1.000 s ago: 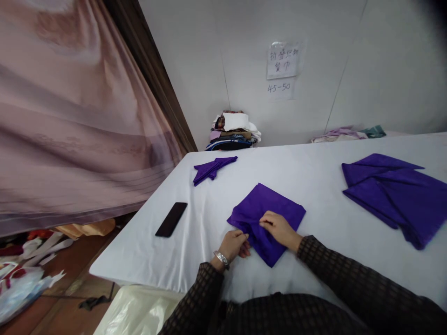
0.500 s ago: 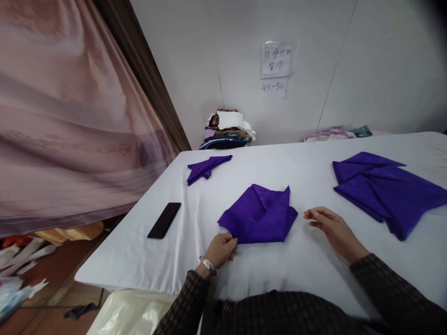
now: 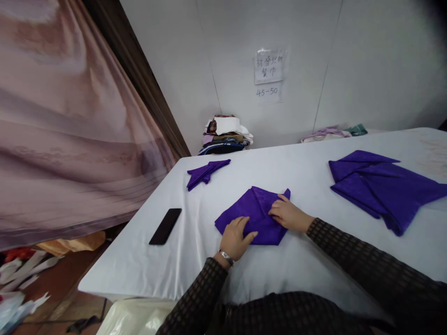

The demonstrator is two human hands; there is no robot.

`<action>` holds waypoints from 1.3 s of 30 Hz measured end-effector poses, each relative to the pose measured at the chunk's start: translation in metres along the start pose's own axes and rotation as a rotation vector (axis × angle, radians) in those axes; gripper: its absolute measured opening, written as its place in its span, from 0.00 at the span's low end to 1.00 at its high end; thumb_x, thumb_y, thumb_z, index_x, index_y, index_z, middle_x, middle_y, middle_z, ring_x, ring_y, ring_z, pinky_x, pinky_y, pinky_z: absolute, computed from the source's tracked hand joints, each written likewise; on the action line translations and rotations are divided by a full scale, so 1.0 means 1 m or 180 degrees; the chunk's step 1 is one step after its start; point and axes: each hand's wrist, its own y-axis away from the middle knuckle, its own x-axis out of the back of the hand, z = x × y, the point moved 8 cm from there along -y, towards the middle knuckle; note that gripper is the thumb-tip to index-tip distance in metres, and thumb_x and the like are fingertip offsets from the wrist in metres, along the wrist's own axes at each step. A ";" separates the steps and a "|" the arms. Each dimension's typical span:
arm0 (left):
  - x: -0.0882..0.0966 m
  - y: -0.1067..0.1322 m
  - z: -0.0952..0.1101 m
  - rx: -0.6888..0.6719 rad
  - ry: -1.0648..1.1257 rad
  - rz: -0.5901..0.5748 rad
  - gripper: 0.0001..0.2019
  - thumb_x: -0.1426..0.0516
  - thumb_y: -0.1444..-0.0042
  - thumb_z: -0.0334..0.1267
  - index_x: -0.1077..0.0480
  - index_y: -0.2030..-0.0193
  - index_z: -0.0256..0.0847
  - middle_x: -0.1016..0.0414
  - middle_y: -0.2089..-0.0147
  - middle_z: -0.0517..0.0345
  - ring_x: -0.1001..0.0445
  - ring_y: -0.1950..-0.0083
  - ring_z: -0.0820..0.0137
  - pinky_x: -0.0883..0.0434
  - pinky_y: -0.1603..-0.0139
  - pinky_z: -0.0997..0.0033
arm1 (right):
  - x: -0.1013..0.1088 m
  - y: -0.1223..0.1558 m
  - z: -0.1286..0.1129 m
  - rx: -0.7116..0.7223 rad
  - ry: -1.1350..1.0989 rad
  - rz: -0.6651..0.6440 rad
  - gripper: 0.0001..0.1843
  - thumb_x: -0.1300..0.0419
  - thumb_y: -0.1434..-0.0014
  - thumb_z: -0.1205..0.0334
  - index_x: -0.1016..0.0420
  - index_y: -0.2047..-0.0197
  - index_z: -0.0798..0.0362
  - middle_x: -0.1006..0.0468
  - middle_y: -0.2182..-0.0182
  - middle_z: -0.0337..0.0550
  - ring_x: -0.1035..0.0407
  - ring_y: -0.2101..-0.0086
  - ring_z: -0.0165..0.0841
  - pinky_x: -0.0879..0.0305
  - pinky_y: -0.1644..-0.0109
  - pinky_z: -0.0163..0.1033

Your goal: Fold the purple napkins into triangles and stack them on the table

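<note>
A purple cloth napkin [image 3: 256,209], partly folded, lies on the white table [image 3: 314,260] in front of me. My left hand [image 3: 236,237] rests flat on its near left part, fingers stretched out. My right hand [image 3: 288,214] presses on the napkin's right side near a raised corner, fingers together and laid flat. A folded purple napkin [image 3: 204,171] sits at the table's far left. A pile of unfolded purple napkins [image 3: 380,186] lies at the right.
A black phone [image 3: 165,226] lies on the table to the left. Stacked fabrics [image 3: 225,135] sit by the wall, with more cloth [image 3: 331,132] further right. A pink curtain [image 3: 70,130] hangs at left. A paper sign [image 3: 269,66] is on the wall.
My right hand has come back from the bare table onto the napkin's right side. My left hand moved from pinching the left corner to lying flat on the cloth.
</note>
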 end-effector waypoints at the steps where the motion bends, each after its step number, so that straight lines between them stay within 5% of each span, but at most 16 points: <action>1: -0.007 -0.001 0.004 -0.0028 -0.0055 -0.0107 0.26 0.44 0.47 0.47 0.38 0.42 0.42 0.33 0.42 0.46 0.35 0.42 0.59 0.38 0.43 0.54 | -0.002 0.004 0.000 0.0011 -0.0022 -0.0094 0.12 0.48 0.45 0.68 0.24 0.65 0.49 0.23 0.69 0.42 0.30 0.62 0.37 0.55 0.40 0.59; 5: -0.026 -0.007 0.026 -0.0253 -0.0315 -0.0260 0.33 0.41 0.50 0.49 0.42 0.38 0.43 0.39 0.37 0.44 0.44 0.36 0.54 0.49 0.38 0.43 | 0.003 0.025 -0.005 -0.0094 -0.0402 -0.0251 0.14 0.51 0.39 0.64 0.25 0.59 0.50 0.23 0.66 0.44 0.30 0.65 0.35 0.37 0.55 0.43; 9: -0.040 -0.012 0.056 -0.0760 -0.0319 -0.0272 0.34 0.40 0.52 0.53 0.41 0.40 0.42 0.37 0.39 0.45 0.48 0.34 0.52 0.62 0.35 0.38 | 0.007 0.039 -0.017 0.0033 -0.0405 -0.0389 0.20 0.50 0.44 0.68 0.29 0.49 0.51 0.24 0.60 0.46 0.31 0.59 0.36 0.38 0.54 0.42; 14: -0.042 -0.015 0.067 -0.0772 -0.0256 -0.0241 0.08 0.43 0.47 0.39 0.29 0.60 0.43 0.27 0.62 0.55 0.31 0.52 0.63 0.53 0.35 0.46 | 0.014 0.045 -0.004 -0.0008 -0.0366 -0.0391 0.30 0.47 0.55 0.71 0.30 0.46 0.48 0.23 0.58 0.44 0.31 0.56 0.39 0.51 0.41 0.52; 17: -0.011 -0.008 0.075 -0.1024 -0.0069 0.0137 0.07 0.46 0.48 0.31 0.30 0.63 0.43 0.28 0.63 0.57 0.31 0.55 0.67 0.49 0.36 0.51 | 0.021 0.045 0.005 -0.0030 -0.0363 -0.0357 0.28 0.45 0.56 0.70 0.28 0.49 0.46 0.23 0.58 0.42 0.30 0.57 0.40 0.56 0.39 0.54; 20: 0.040 0.006 0.075 -0.1237 0.0013 0.0811 0.12 0.47 0.50 0.26 0.31 0.61 0.43 0.28 0.63 0.57 0.31 0.53 0.66 0.46 0.37 0.50 | 0.028 0.044 0.011 -0.0050 -0.0277 -0.0332 0.19 0.46 0.53 0.70 0.25 0.57 0.47 0.22 0.64 0.41 0.29 0.62 0.38 0.53 0.40 0.53; 23: 0.088 0.018 0.058 -0.1225 -0.0070 0.1535 0.13 0.48 0.51 0.24 0.31 0.60 0.43 0.29 0.63 0.57 0.30 0.55 0.67 0.40 0.41 0.52 | 0.037 0.042 0.017 -0.0091 -0.0312 -0.0195 0.11 0.48 0.47 0.67 0.24 0.65 0.50 0.24 0.69 0.44 0.31 0.64 0.37 0.41 0.48 0.49; 27: 0.122 0.015 0.023 -0.0858 -0.0157 0.1964 0.14 0.49 0.52 0.24 0.31 0.61 0.42 0.30 0.63 0.57 0.31 0.57 0.66 0.35 0.46 0.57 | 0.057 0.040 0.029 -0.0446 -0.1178 0.0136 0.10 0.49 0.42 0.61 0.26 0.66 0.51 0.24 0.60 0.47 0.32 0.58 0.38 0.36 0.51 0.46; 29: 0.125 0.004 0.011 -0.0546 -0.0171 0.1798 0.16 0.50 0.53 0.25 0.31 0.58 0.41 0.30 0.62 0.55 0.31 0.56 0.65 0.34 0.49 0.59 | 0.065 0.037 0.033 -0.0706 -0.1776 0.0253 0.11 0.49 0.41 0.58 0.27 0.62 0.51 0.25 0.54 0.47 0.33 0.53 0.39 0.37 0.49 0.48; 32: 0.108 -0.013 0.012 -0.0220 -0.0397 0.0958 0.23 0.50 0.56 0.24 0.32 0.52 0.40 0.29 0.57 0.53 0.31 0.54 0.65 0.34 0.49 0.59 | 0.063 0.030 0.025 -0.0679 -0.2122 0.0176 0.18 0.47 0.43 0.58 0.31 0.49 0.50 0.31 0.46 0.47 0.38 0.46 0.41 0.41 0.43 0.50; 39: 0.018 0.019 0.048 -0.0705 -0.0892 -0.0716 0.32 0.40 0.57 0.39 0.39 0.42 0.42 0.29 0.50 0.51 0.34 0.47 0.58 0.58 0.37 0.39 | -0.037 0.033 -0.002 -0.0032 -0.1443 -0.0432 0.35 0.45 0.52 0.69 0.38 0.39 0.48 0.42 0.38 0.46 0.52 0.38 0.43 0.55 0.36 0.57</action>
